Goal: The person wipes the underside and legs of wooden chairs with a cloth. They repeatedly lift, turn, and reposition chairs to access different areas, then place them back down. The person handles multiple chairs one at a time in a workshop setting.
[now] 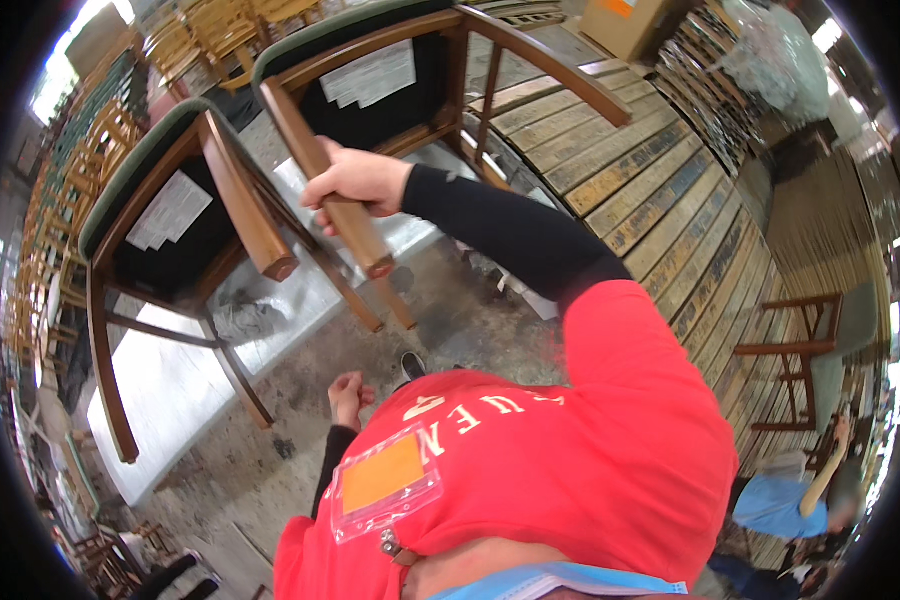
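Big workshop with lots of chairs. Tipped-over chair [370, 120], brown legs sticking out. Many wooden chairs [215, 30] crowded at far left. Dirty grey floor [460, 310], wooden slats [650, 190], cardboard box [620, 28], clear plastic wrap [780, 65].

At 1 o'clock I see a cardboard box [622, 30], and at 2 o'clock a bundle of clear plastic [782, 65]. A worn slatted wooden platform [635, 185] spreads nearer me, from 1 to 3. I spot a green-upholstered chair [856, 318] around 3, a blue-shirted person [782, 502] at 4, light wooden chairs [175, 48] toward 11.
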`<state>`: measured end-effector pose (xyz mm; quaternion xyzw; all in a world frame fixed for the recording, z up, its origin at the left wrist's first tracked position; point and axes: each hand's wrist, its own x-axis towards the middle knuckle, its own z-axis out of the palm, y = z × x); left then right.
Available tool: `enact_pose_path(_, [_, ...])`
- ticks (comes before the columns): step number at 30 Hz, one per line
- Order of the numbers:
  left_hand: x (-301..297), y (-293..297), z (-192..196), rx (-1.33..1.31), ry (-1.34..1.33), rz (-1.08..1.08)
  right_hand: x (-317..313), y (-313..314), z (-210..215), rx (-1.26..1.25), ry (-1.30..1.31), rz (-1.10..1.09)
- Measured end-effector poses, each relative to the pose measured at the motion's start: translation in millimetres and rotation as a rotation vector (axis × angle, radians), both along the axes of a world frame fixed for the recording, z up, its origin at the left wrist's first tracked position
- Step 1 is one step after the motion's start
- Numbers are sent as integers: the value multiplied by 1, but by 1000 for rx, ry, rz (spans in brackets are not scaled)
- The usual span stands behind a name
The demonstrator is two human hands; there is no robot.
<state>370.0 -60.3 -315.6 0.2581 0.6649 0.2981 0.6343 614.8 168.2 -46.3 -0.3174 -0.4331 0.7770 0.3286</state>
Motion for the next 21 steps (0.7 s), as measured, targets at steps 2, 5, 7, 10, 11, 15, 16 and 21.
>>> enact_pose_path(2, [5,28,0,64,-22,-21,15,-4,7,-36,-49,12])
enact_pose_path(5, [26,73,11,130,-63,-48,73,-8,20,30,-168,98])
enact_pose_path(7, [47,99,23,160,-99,-79,119,-8,23,2,-226,130])
enact_pose_path(10, [76,147,33,190,-144,-53,172,-5,25,1,-286,186])
enact_pose_path(11, [88,166,35,196,-164,-42,192,-6,25,-1,-309,197])
enact_pose_path(15, [140,241,26,212,-363,168,252,-1,18,-57,-313,266])
enact_pose_path(16, [143,260,18,223,-398,240,260,2,16,-47,-304,294])
enact_pose_path(21, [143,328,2,143,-344,430,284,7,12,-24,-223,396])
